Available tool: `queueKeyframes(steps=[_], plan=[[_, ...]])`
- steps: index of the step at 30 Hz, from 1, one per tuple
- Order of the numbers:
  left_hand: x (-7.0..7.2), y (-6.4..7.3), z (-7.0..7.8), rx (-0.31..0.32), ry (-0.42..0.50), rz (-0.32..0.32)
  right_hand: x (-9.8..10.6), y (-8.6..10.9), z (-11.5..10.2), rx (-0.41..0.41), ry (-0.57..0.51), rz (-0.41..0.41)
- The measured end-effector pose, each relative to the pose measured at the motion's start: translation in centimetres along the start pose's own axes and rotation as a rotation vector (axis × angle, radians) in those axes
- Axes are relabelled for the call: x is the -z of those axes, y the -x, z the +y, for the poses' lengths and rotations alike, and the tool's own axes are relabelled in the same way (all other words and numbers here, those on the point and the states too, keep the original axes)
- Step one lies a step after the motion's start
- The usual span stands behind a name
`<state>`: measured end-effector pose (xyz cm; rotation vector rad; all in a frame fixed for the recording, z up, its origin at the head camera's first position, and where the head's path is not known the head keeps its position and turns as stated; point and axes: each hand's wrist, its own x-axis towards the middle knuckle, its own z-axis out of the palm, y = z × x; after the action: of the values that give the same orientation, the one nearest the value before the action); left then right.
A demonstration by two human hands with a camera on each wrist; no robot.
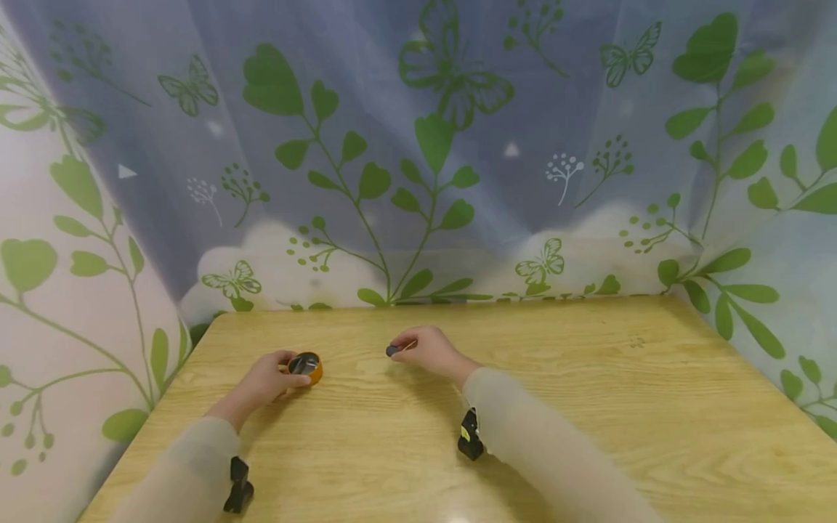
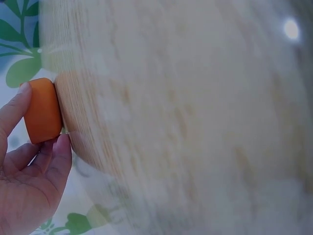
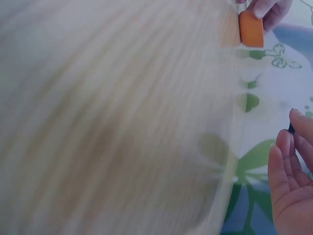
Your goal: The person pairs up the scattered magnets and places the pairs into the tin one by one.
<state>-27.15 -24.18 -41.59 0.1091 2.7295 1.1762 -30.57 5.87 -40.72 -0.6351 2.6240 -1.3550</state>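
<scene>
On the left part of the table, my left hand (image 1: 264, 379) grips a small round orange container (image 1: 318, 373) by its side. Its top is uncovered, showing a dark inside with something shiny that I cannot make out. The left wrist view shows thumb and fingers on opposite sides of the orange wall (image 2: 44, 111), which stands on the tabletop. To the right, my right hand (image 1: 430, 353) pinches a small dark roundish piece (image 1: 391, 351) between thumb and fingertips, above the table and apart from the container. Only a sliver of that dark piece (image 3: 292, 129) shows in the right wrist view.
The wooden table (image 1: 588, 392) stretches out under both hands. A curtain (image 1: 366, 109) printed with leaves and butterflies hangs along its back edge and sides. Black devices (image 1: 470, 436) are strapped at both wrists.
</scene>
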Motion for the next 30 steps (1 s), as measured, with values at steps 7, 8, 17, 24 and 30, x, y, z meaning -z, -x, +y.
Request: queueKeyframes(steps=[7,8,17,24,30], plan=[[0.2,0.1,0.1,-0.024,-0.002,0.0,-2.2,-1.9,-1.8,0.014,-0.014,-0.023],[0.2,0.0,0.0,-0.025,0.001,0.001,-2.5,-2.1,-1.9,0.014,-0.016,-0.029],[-0.1,-0.2,-0.2,0.011,-0.016,0.007,-4.7,-3.5,-3.4,0.036,0.015,-0.067],[-0.1,-0.2,0.0,0.035,-0.012,0.007,-6.1,-4.5,-4.3,0.069,0.072,-0.077],[0.0,-0.1,0.4,0.046,-0.011,0.002,-7.3,-5.2,-5.6,0.069,0.11,-0.096]])
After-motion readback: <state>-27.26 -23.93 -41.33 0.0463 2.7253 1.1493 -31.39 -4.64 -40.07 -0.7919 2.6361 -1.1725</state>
